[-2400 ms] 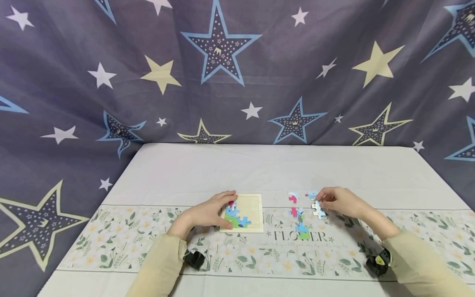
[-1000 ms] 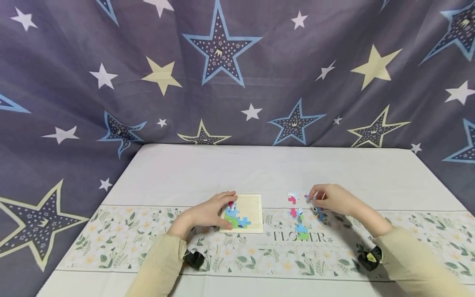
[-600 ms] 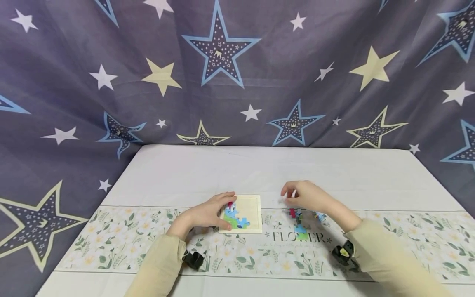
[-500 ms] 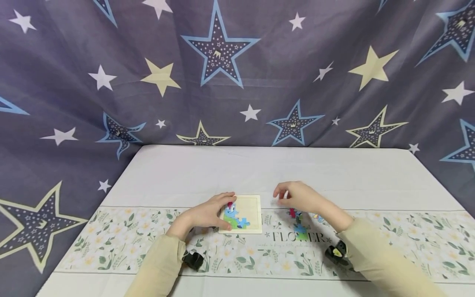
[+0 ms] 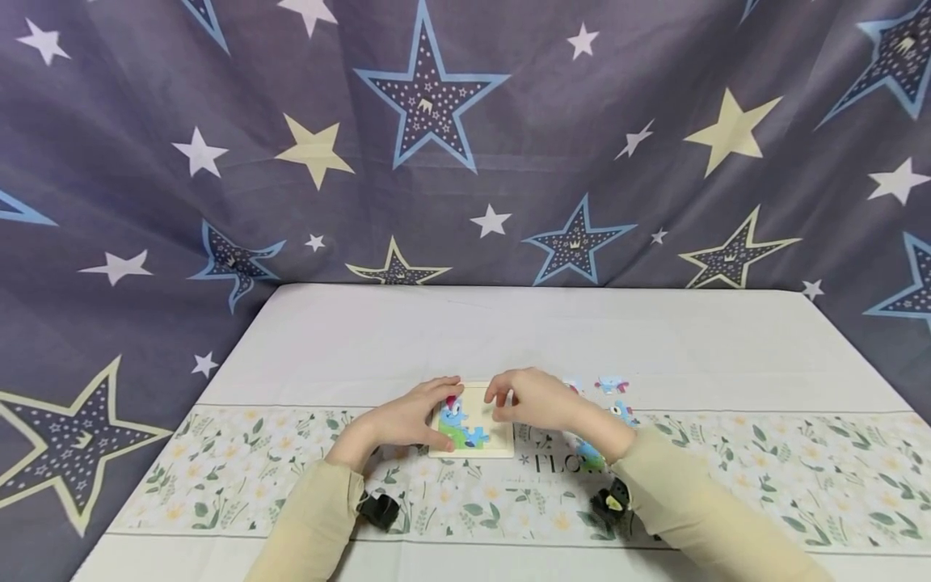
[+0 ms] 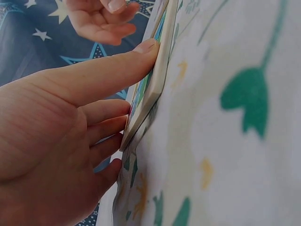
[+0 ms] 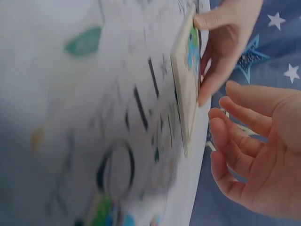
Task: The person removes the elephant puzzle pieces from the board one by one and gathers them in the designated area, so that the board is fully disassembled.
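My left hand holds the left side of a pale wooden puzzle tray. Its thumb lies on the near edge and its fingers reach the far edge. Fitted puzzle pieces in blue, green and red fill the tray's left and lower part; bare wood shows on the right. Over that bare part is my right hand, fingers loosely bent. In the right wrist view, nothing shows between the fingers of the right hand, which are apart from the tray.
Right of the tray, loose puzzle pieces lie on the tablecloth: a blue and red piece, a blue piece with an eye and a blue and green piece. My right hand and forearm partly cover others. A star-patterned curtain hangs behind the table.
My right hand has moved left from the loose pieces to above the tray, leaving the blue and red piece behind. My left hand and the tray stay in place.
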The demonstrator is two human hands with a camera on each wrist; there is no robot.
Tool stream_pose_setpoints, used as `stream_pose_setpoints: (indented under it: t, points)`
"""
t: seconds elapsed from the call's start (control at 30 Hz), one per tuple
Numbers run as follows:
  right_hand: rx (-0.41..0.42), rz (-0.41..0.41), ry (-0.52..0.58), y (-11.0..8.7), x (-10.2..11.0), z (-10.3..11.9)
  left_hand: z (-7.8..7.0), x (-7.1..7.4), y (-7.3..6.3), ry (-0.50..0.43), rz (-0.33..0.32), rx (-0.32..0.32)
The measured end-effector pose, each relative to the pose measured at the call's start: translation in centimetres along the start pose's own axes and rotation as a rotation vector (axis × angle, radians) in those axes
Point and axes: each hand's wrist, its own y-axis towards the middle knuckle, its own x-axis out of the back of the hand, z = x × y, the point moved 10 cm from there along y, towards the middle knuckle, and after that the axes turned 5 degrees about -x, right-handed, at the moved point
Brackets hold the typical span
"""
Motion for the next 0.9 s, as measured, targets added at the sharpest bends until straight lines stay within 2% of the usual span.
stream_pose_setpoints:
  t: [0.37,0.9]
  points:
    - [0.038,0.053,-0.068,0.9,-2.4,1.8,-0.2,0.1,-0.1,-0.002,-0.004,-0.016]
    - [0.028,0.032,-0.113,1.1,-3.5,2.1,-0.1,0.1,0.0,0.002,0.000,-0.020]
